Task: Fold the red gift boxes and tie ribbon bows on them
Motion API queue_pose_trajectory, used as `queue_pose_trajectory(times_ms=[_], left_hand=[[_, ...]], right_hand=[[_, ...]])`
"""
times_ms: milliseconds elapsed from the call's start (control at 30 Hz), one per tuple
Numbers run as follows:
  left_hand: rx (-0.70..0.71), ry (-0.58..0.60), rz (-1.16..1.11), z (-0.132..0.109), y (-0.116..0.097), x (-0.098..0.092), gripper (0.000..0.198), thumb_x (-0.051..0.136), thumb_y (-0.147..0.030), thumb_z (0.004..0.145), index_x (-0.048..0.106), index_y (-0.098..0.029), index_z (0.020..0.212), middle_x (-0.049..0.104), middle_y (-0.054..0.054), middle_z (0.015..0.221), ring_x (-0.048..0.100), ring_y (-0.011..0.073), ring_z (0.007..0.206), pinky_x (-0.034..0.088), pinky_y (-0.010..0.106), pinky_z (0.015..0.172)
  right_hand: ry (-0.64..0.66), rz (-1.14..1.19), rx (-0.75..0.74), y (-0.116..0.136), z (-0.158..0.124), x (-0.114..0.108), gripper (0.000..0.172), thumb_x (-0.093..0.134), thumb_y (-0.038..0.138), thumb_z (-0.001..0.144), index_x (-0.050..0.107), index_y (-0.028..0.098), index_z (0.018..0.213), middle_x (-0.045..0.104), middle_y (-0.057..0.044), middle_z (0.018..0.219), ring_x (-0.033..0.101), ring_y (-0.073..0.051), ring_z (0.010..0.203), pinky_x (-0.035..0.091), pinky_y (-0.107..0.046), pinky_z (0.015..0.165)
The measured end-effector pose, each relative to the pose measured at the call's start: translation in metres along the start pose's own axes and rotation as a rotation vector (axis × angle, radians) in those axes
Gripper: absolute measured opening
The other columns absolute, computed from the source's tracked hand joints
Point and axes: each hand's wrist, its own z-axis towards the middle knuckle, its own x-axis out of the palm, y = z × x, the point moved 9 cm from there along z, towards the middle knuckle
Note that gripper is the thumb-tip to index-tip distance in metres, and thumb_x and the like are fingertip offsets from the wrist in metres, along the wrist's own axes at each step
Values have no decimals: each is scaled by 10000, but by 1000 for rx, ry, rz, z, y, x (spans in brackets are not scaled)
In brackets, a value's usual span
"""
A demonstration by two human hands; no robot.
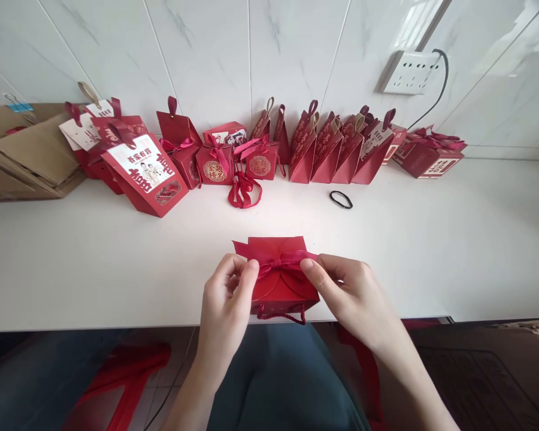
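A small red gift box (278, 287) sits at the near edge of the white table (453, 251), with a dark red ribbon bow (281, 262) across its top. My left hand (227, 302) pinches the ribbon's left end at the box's left side. My right hand (345, 293) pinches the ribbon's right end. Both hands have their fingers closed on the ribbon. A twisted red cord handle (281, 315) hangs from the box's near side.
Several finished red gift boxes (327, 149) line the back wall. A larger printed red box (146, 173) leans at the left beside brown cardboard (31, 155). A black hair tie (341, 199) lies behind the box. A wall socket (408, 72) is at the right.
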Motion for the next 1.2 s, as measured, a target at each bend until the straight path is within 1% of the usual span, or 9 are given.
queue_pose_trajectory(times_ms=[167,267,433,600,700,833,967,1100,1200], left_hand=[[-6,1,-142,-1,6,2,355,524,-341,864,357,-184,593,265,-54,543,268,70,487,282,159,424],[2,-4,-198,-1,10,2,371,540,-334,860,343,-183,584,278,-53,544,281,70,495,294,158,434],[4,-2,-252,-1,13,2,370,551,-353,864,385,-181,582,327,-54,523,327,67,481,314,156,432],[14,-8,-227,-3,12,0,300,549,-338,868,478,-180,623,354,-55,520,357,66,479,332,149,438],[38,-2,-223,-2,13,0,260,541,-334,875,540,-180,666,385,-50,539,374,68,496,348,148,454],[65,26,-229,-1,14,2,265,530,-333,885,545,-180,670,407,-47,552,368,66,497,342,149,451],[82,42,-223,0,13,3,288,523,-316,891,504,-178,639,404,-44,557,371,68,503,344,151,455],[77,48,-236,1,15,4,280,519,-322,892,497,-185,649,395,-39,575,377,79,517,358,166,465],[64,49,-260,1,18,5,314,513,-310,892,433,-188,614,384,-35,590,373,87,523,365,179,470]], right_hand=[[-8,98,48,-9,6,5,492,501,538,851,298,199,558,292,57,508,244,-74,476,183,-224,434],[57,321,69,-18,6,14,411,527,483,841,366,197,594,333,55,534,271,-79,492,205,-220,454],[90,705,57,-25,6,23,388,571,390,836,353,191,583,303,56,554,252,-81,515,221,-220,487],[97,922,56,-32,6,29,381,610,347,826,370,183,581,277,53,574,247,-85,536,236,-217,511],[87,986,72,-38,8,31,388,636,344,800,382,180,556,258,52,568,232,-87,528,226,-220,499],[62,1035,93,-43,11,31,420,676,367,751,385,177,516,220,59,536,180,-81,499,173,-227,465],[70,1064,119,-48,12,33,445,707,388,714,383,175,495,167,70,513,135,-73,482,135,-231,449],[45,1085,148,-55,11,33,476,714,396,703,347,175,496,186,66,530,151,-71,483,142,-229,448],[44,1078,153,-55,11,34,480,695,409,712,332,177,501,188,65,526,160,-72,478,144,-230,450]])
